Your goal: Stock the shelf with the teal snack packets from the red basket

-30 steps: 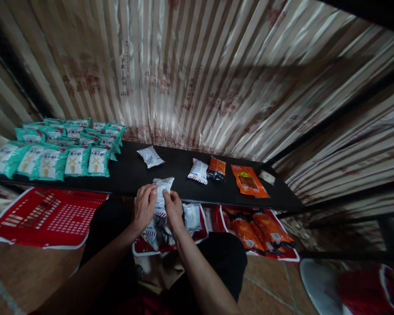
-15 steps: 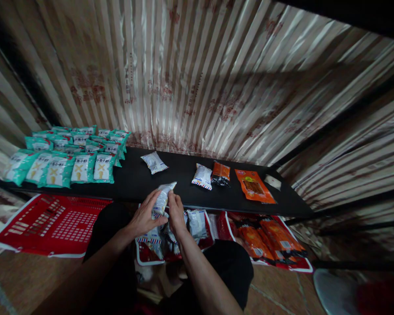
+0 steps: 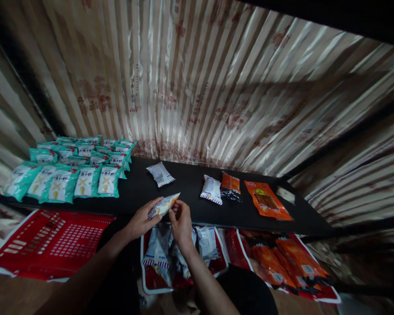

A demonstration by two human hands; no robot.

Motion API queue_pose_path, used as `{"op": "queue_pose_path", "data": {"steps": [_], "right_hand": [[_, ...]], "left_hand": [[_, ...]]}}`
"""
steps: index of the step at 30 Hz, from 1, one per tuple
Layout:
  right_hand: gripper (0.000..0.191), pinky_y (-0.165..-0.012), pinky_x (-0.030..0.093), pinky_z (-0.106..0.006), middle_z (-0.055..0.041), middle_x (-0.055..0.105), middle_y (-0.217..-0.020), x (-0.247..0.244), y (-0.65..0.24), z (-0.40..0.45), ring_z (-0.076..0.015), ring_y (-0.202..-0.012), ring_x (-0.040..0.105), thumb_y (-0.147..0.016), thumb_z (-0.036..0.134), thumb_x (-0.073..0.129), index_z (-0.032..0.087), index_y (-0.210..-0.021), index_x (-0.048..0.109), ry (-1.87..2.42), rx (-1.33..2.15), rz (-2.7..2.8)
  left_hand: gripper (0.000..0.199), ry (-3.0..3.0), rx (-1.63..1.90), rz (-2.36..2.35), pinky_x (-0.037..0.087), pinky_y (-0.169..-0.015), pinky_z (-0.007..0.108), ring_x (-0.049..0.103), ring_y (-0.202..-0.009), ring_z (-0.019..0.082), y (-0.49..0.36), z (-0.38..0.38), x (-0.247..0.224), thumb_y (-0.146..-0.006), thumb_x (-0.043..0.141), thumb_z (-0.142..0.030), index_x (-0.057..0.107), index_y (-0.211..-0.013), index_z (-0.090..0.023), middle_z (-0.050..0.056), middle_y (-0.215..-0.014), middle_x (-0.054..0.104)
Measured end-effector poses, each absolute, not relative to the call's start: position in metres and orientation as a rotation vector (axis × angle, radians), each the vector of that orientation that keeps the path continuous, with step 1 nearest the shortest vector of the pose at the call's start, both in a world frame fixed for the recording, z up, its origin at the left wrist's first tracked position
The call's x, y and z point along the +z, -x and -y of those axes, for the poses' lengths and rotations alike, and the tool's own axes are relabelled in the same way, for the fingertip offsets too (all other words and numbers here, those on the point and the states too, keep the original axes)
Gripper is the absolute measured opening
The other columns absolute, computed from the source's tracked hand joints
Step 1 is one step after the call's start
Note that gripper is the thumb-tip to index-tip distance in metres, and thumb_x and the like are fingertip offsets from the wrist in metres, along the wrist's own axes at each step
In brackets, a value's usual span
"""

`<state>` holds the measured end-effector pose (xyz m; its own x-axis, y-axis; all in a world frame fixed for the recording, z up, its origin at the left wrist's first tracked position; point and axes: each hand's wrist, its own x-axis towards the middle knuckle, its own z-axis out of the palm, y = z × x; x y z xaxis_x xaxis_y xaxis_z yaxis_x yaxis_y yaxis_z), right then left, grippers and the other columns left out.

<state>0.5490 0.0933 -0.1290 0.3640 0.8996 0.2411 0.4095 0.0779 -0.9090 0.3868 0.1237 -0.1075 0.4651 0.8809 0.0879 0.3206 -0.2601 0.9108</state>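
My left hand [image 3: 143, 222] is closed on the left end of a white snack packet [image 3: 163, 206], just above the front edge of the black shelf [image 3: 187, 175]. The fingers of my right hand [image 3: 181, 221] are bent and pinch the packet at its right end. Behind my hands a similar white packet [image 3: 161, 174] lies on the shelf. Farther right lie another white packet [image 3: 212, 190], a small orange and black packet [image 3: 230, 185] and a flat orange packet [image 3: 267, 201].
Teal packets [image 3: 63, 180] stand in rows at the shelf's left. Below are an overturned-looking red basket [image 3: 52, 240], a basket of white packets [image 3: 157, 284] and a basket of orange packets [image 3: 333, 297]. A striped curtain [image 3: 184, 87] hangs behind.
The view has shifted, so the shelf and baskets sit lower in the picture. The held packet has been turned and tilted flatter, showing a yellowish side. My right fingers have curled more.
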Motion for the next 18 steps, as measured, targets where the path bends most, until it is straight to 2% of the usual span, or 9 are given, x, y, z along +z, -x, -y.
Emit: {"op": "queue_pose_path", "data": {"steps": [4,7,9,13,18], "right_hand": [[0.037,-0.096,0.04,-0.047,-0.0139,0.054,-0.118,-0.122,-0.561,-0.098,-0.0271,-0.113,0.048,-0.079,0.025,0.058,0.018,-0.115,0.055,1.547,0.164,1.629],[0.05,-0.104,0.033,-0.049,-0.0117,0.048,-0.134,-0.113,-0.566,-0.106,-0.0279,-0.127,0.038,-0.08,0.023,0.059,0.021,-0.129,0.048,1.432,0.146,1.902],[0.055,-0.106,0.031,-0.048,-0.01,0.049,-0.135,-0.106,-0.568,-0.112,-0.0271,-0.13,0.035,-0.08,0.024,0.06,0.022,-0.133,0.044,1.348,0.25,2.01],[0.054,-0.102,0.037,-0.044,-0.0087,0.057,-0.126,-0.089,-0.57,-0.126,-0.0264,-0.12,0.048,-0.075,0.028,0.066,0.025,-0.127,0.053,1.25,0.569,1.984],[0.038,-0.08,0.047,-0.034,-0.0038,0.069,-0.096,-0.082,-0.567,-0.144,-0.0223,-0.087,0.062,-0.07,0.034,0.071,0.024,-0.106,0.066,1.278,0.97,1.824]], "left_hand": [[0.06,-1.728,0.654,-0.94,0.037,-0.103,0.034,0.051,-0.119,0.023,-0.371,-0.141,-0.093,-0.076,0.057,-0.037,0.047,-0.131,-0.016,0.009,-0.133,0.053],[0.06,-1.715,0.555,-0.881,0.039,-0.101,0.033,0.053,-0.116,0.022,-0.362,-0.151,-0.08,-0.073,0.06,-0.034,0.049,-0.131,-0.019,0.005,-0.13,0.056],[0.06,-1.723,0.497,-0.848,0.041,-0.098,0.033,0.055,-0.113,0.022,-0.358,-0.158,-0.07,-0.072,0.061,-0.033,0.05,-0.13,-0.02,0.003,-0.126,0.059],[0.059,-1.77,0.43,-0.803,0.046,-0.09,0.032,0.06,-0.102,0.023,-0.351,-0.172,-0.054,-0.071,0.063,-0.035,0.052,-0.128,-0.019,0.004,-0.117,0.064],[0.046,-1.695,0.452,-0.691,0.048,-0.08,0.027,0.062,-0.09,0.02,-0.343,-0.191,-0.048,-0.075,0.062,-0.045,0.061,-0.111,-0.017,0.004,-0.102,0.068]]}}
